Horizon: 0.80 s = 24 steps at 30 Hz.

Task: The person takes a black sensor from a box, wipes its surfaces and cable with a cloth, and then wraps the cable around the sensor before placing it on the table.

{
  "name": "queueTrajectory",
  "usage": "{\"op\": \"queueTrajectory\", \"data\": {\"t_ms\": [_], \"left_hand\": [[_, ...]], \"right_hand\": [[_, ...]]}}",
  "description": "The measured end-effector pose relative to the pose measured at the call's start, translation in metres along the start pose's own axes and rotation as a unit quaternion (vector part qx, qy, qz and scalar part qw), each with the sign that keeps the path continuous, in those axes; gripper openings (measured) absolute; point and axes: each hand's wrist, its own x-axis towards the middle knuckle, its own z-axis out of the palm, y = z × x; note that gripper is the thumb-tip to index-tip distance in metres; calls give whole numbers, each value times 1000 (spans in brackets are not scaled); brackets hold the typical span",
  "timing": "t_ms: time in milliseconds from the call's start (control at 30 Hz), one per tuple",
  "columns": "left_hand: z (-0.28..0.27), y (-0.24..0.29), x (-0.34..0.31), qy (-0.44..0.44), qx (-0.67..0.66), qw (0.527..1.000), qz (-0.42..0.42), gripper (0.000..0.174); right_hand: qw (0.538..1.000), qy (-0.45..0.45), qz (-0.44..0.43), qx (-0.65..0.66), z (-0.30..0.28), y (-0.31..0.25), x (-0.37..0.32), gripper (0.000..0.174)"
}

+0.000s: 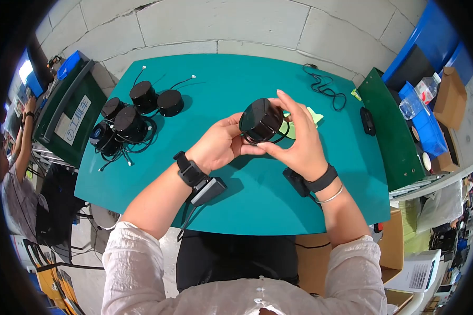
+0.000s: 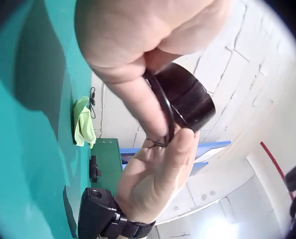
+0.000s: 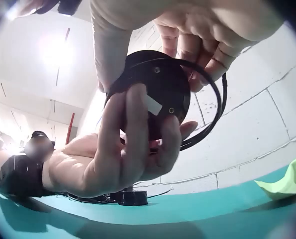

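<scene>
A glossy black cylindrical lidar sensor (image 1: 260, 119) is held up above the green table between both hands. My left hand (image 1: 218, 143) grips it from the left and below, fingers curled under its base in the right wrist view. The thumb and fingers of my right hand (image 1: 302, 140) hold it from the right. Its flat underside (image 3: 163, 89) shows brass screw holes and a small white label. A black cable (image 3: 218, 102) loops out beside the base, near the right hand's fingers. Behind it on the table lies a light green cloth (image 2: 83, 122).
Several similar black sensors (image 1: 130, 124) with cables stand at the table's left. A thin black cable (image 1: 326, 86) lies at the back right. Beside the right edge are a green panel (image 1: 370, 131), a black object (image 1: 368, 121) and a blue bin (image 1: 428, 126). A dark green crate (image 1: 63, 115) stands left.
</scene>
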Motion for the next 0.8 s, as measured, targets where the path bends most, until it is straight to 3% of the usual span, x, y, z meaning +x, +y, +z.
{"op": "queueTrajectory", "data": {"t_ms": [67, 167, 300, 367, 433, 467, 500, 533, 667, 733, 800], "left_hand": [[3, 1, -1, 22, 46, 999, -20, 39], [0, -1, 0, -30, -112, 993, -17, 46], [0, -3, -2, -58, -101, 993, 19, 45], [2, -5, -2, 43, -1, 994, 104, 41], [0, -1, -2, 77, 4, 989, 128, 41], [-3, 1, 0, 79, 103, 977, 169, 43], [-5, 4, 1, 80, 201, 954, 209, 46], [-7, 6, 1, 82, 241, 945, 204, 54], [-1, 7, -3, 44, 330, 927, 172, 60], [4, 3, -3, 59, 353, 887, 291, 67], [4, 6, 0, 98, 322, 887, 315, 72]], "right_hand": [[999, 15, -17, -29, 2, -1, -1, 92], [994, 24, -64, -89, 4, -1, -2, 90], [988, 2, -110, -108, 9, 4, -1, 88], [988, 4, -116, -102, 9, 6, -1, 87], [999, -16, -27, 32, 6, 4, 0, 81], [999, -17, -26, 32, 8, 5, -1, 81], [982, -22, 45, 183, 11, 7, -3, 74], [937, -28, 116, 329, 14, 8, -5, 67], [961, -76, 178, 198, 11, 17, -6, 55], [922, -70, 242, 294, 9, 17, -6, 46], [910, -37, 251, 329, 10, 18, -5, 44]]}}
